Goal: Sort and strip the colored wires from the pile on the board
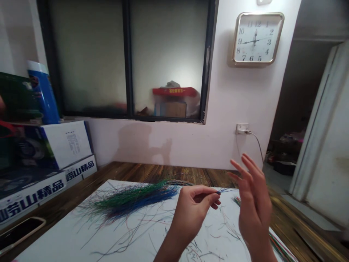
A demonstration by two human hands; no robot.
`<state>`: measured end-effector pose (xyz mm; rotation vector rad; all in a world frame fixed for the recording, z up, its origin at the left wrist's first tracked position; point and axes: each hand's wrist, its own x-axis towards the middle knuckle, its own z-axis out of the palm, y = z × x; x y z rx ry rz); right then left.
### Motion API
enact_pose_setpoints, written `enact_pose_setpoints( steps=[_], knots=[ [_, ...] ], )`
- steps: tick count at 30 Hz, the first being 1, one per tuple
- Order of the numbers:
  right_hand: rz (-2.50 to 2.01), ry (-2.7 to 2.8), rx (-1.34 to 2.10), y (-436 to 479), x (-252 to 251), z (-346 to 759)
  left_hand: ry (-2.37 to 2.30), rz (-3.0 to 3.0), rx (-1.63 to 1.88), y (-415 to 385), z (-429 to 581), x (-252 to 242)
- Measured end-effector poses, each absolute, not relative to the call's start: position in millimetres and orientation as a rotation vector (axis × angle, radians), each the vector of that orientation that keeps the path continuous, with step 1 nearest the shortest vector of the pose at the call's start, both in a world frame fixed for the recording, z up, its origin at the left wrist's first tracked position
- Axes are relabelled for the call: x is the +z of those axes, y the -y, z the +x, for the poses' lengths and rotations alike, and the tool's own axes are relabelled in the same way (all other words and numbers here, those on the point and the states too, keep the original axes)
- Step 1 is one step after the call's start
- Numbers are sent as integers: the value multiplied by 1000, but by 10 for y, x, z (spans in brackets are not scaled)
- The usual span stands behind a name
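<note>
Left hand (pixel 191 214) pinches a thin blue wire strand (pixel 226 190) narrowly between thumb and fingertips, just beside a loose blue-and-green sheaf of fine wires (pixel 133 198) on a white board (pixel 49 243), while the right hand (pixel 253 203) hangs open, fingers spread wide, holding nothing.

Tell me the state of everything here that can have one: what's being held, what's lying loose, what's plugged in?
left hand: fingers pinching thin blue strands
right hand: raised, fingers spread, holding nothing
bundle of blue and green wires: lying loose
white board: strewn with stray strands
wall clock: reads about nine
wall socket: plugged in, cable trailing down
phone: lying flat, screen dark
</note>
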<state>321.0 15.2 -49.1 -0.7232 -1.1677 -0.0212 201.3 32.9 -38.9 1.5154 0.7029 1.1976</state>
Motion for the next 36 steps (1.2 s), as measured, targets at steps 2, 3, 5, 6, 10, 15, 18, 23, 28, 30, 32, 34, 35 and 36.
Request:
enact_pose_setpoints(
  steps=[2, 3, 5, 6, 10, 15, 18, 23, 28, 30, 32, 34, 35, 36],
  knots=[
    [-715, 1129, 7, -153, -486, 3233, -706, 1511, 1186, -323, 2016, -390],
    [-706, 1127, 31, -154, -491, 3245, -698, 1511, 1174, -319, 2017, -390],
    [-691, 1143, 67, -153, -508, 3265, -678, 1508, 1157, -310, 2018, -386],
    [-691, 1158, 78, -149, -516, 3271, -671, 1508, 1149, -304, 2019, -383],
    [-727, 1247, 87, -142, -539, 3268, -671, 1504, 1146, -287, 2017, -377],
    [-749, 1289, 51, -200, -583, 3233, -654, 1532, 1175, -290, 2004, -385],
    [-746, 1308, 96, -198, -599, 3201, -646, 1523, 1191, -294, 1997, -379],
    [-742, 1320, 210, -152, -613, 3155, -656, 1487, 1224, -297, 1996, -367],
    [-688, 1334, 218, -153, -609, 3119, -641, 1475, 1238, -310, 1996, -377],
    [-658, 1321, 252, -155, -592, 3116, -647, 1481, 1242, -314, 1993, -380],
    [-617, 1258, 249, -160, -579, 3137, -674, 1489, 1248, -315, 1994, -382],
    [-575, 1204, 218, -170, -575, 3183, -715, 1519, 1247, -305, 2001, -384],
    [-560, 1198, 208, -175, -575, 3212, -731, 1548, 1240, -295, 2007, -383],
    [-550, 1204, 204, -179, -577, 3240, -742, 1581, 1228, -281, 2015, -381]
  ],
)
